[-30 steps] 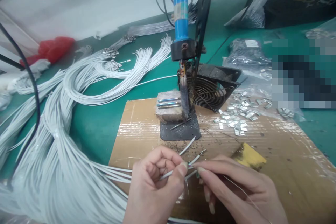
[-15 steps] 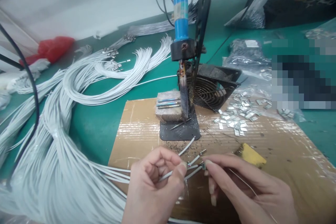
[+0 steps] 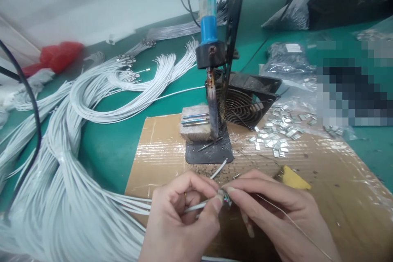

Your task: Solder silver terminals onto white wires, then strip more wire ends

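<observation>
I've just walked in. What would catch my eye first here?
Probably the mass of white cables sweeping across the left side, then the blue-handled tool clamped upright at top centre, its metal end pointing down. In the foreground, the person's left grip and right grip meet at a tiny connector.

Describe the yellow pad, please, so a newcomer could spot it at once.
Find the brown cardboard sheet on the green table. On it, just beyond the right hand, lies a small pad. Its bright yellow colour and dark-stained left end set it apart from the silvery pieces behind.
</observation>
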Demonstrator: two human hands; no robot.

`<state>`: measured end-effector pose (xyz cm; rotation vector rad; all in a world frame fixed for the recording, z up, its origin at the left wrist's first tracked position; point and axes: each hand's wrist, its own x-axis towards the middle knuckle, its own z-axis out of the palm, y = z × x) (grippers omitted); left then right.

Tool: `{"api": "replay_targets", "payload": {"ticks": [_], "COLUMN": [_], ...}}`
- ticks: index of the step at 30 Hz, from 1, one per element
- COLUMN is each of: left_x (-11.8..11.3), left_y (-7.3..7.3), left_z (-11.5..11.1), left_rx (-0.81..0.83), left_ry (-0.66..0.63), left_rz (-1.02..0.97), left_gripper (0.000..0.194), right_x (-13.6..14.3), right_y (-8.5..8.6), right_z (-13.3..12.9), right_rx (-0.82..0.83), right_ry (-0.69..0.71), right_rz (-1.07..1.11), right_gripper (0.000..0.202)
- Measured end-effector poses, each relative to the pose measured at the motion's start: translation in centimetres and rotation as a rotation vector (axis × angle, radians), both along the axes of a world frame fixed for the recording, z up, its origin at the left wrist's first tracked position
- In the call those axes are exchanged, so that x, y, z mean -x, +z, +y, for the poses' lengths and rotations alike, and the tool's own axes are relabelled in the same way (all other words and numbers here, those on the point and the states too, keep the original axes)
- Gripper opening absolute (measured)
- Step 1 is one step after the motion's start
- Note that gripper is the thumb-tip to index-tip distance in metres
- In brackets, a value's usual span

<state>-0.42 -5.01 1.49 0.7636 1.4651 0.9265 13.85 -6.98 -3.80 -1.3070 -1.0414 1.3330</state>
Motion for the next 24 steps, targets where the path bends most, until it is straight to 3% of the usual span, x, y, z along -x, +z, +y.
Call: {"api": "replay_targets", "payload": {"ticks": [17,24], "left_x": [0.28,0.27], "left_y": [-0.41,-0.77], "left_z": [0.26,0.38], "left_rx": [-0.019,-0.019], "left_ry": [-0.058,-0.069], "left_rz": [0.125,0.088], "left_gripper": [0.016,0.018], "right_x": [0.11,0.02], "right_y": [-0.05,-0.24], "right_z": [0.38,0.47], "right_rx": [-0.025,-0.012], "right_ry": [-0.023,0.010], "right_rz": [0.040,0.014], "right_gripper": [0.010,0.014]}}
